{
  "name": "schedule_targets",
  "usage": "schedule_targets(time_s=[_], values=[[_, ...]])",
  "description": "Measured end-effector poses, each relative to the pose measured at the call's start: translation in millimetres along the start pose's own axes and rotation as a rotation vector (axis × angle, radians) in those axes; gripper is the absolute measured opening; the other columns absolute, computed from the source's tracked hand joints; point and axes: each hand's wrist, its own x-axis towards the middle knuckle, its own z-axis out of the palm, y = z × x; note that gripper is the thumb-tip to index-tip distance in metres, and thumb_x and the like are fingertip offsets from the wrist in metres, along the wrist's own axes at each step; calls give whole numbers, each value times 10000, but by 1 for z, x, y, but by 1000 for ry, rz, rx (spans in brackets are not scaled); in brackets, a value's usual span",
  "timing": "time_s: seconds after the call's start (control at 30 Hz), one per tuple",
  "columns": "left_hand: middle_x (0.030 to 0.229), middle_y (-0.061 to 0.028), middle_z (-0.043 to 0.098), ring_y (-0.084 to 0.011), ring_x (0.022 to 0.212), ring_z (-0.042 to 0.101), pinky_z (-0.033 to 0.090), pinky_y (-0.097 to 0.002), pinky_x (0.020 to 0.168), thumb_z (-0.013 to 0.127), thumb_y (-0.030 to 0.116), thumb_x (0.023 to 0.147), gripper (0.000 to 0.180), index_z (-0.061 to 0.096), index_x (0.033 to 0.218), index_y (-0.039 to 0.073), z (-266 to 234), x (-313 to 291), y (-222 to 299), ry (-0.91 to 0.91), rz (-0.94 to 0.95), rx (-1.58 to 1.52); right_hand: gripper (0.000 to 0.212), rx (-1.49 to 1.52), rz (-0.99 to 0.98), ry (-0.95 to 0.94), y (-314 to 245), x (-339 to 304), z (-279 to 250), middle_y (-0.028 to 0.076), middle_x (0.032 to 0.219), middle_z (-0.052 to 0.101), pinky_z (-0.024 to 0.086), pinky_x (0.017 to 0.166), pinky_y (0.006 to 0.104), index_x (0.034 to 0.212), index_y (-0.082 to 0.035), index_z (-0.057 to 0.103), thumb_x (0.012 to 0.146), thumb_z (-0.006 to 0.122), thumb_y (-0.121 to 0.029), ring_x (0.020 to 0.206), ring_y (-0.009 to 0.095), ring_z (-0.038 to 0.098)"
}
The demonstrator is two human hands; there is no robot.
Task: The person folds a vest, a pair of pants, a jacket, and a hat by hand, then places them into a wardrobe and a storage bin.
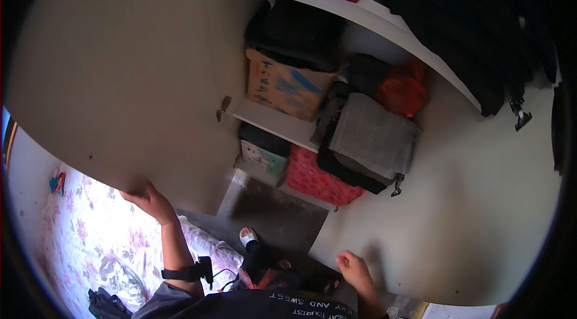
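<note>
Left hand (pixel 147 200) gripping lower corner of wardrobe door (pixel 120 78), holding it swung wide, baring shelves. Right hand (pixel 354 268) loose, fingers half-curled, holding nothing, near right door (pixel 481 211). Cardboard box (pixel 285 86), folded grey cloth (pixel 374 136) stacked on shelf (pixel 273 121).

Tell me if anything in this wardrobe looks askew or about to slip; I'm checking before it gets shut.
The folded grey cloth lies tilted on a dark heap, and it juts past the shelf edge. The cardboard box also sits crooked. Left hand grips the door's lower edge; right hand rests on the other door.
</note>
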Motion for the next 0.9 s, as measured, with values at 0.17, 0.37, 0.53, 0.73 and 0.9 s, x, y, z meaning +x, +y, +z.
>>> schedule_targets(time_s=[0.17, 0.37, 0.53, 0.73, 0.9], values=[[1357, -197, 340, -315, 1228, 378, 298, -408, 1036, 547, 112, 911, 582, 226, 1387, 14, 3, 0, -7, -18, 7, -31, 253, 161, -382, 57, -109, 92, -13, 141, 963, 673, 505, 785, 335, 1065, -21, 608, 898, 603, -211, 903, 242, 659], [1412, -222, 287, -332, 1290, 315, 225, -420, 1081, 533, 62, 910, 649, 144, 1427, 14, -15, 12, -16, -169, -53, -42, 375, -144, -827, 289, -263, 197, -47, 200, 1193, 569, 446, 921, 406, 1213, -25, 528, 881, 596, -184, 1075, 342, 566], [1419, -233, 274, -344, 1329, 267, 183, -438, 1098, 510, 36, 903, 632, 157, 1427, 13, -26, 5, -13, -264, 55, 179, 555, -407, -921, 669, -312, 348, -78, 205, 1252, 518, 394, 985, 439, 1272, 11, 477, 811, 673, -229, 1148, 361, 503], [1442, -214, 261, -366, 1343, 253, 178, -496, 1113, 545, 192, 900, 630, 223, 1415, 25, -24, -4, 23, 8, 308, 526, 575, -907, -609, 644, -342, 412, -84, 183, 1111, 617, 478, 888, 443, 1210, -27, 560, 791, 696, -397, 1018, 343, 591], [1243, -197, 431, -325, 1195, 417, 324, -456, 984, 550, 151, 913, 173, 445, 1014, 58, -15, -52, 50, -19, 436, 475, 540, -795, -673, 483, -361, 420, -91, 179, 951, 668, 510, 755, 446, 1033, -18, 662, 793, 656, -502, 838, 338, 641]])
